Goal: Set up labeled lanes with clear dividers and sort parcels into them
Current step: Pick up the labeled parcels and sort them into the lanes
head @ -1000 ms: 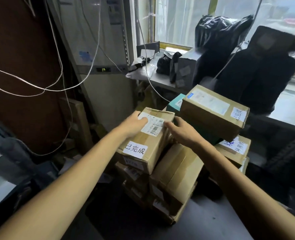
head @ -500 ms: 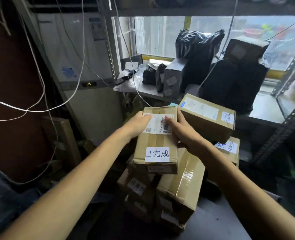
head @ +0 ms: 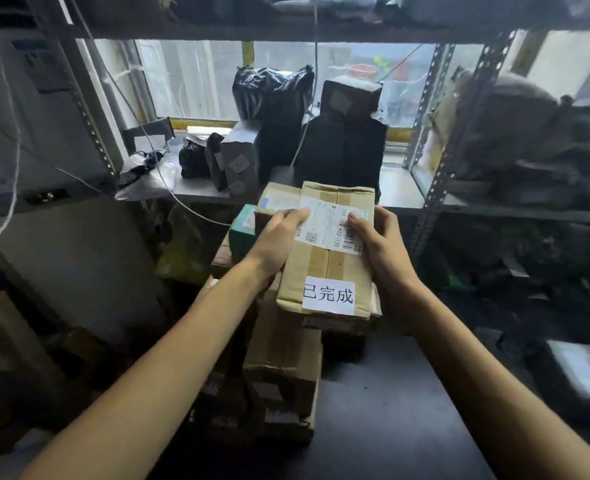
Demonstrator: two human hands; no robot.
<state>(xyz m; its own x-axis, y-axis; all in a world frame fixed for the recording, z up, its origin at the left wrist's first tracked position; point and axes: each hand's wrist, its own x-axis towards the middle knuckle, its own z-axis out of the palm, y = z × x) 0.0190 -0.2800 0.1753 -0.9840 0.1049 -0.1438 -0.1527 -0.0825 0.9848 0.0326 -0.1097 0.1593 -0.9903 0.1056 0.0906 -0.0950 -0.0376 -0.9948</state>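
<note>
While left hand (head: 275,239) grips parcel (head: 328,271), right hand (head: 378,245) seemingly grips too.

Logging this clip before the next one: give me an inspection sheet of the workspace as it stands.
Surface: dark tabletop, lower right.
Job's things: cardboard box with white sticker, held over a stack of boxes; no lane dividers seen.
Clutter: black bags and a teal box behind.
Hands: left hand and right hand grip the box's sides.
Cables: white cable hangs at left.
Surroundings: window, metal shelving.
</note>
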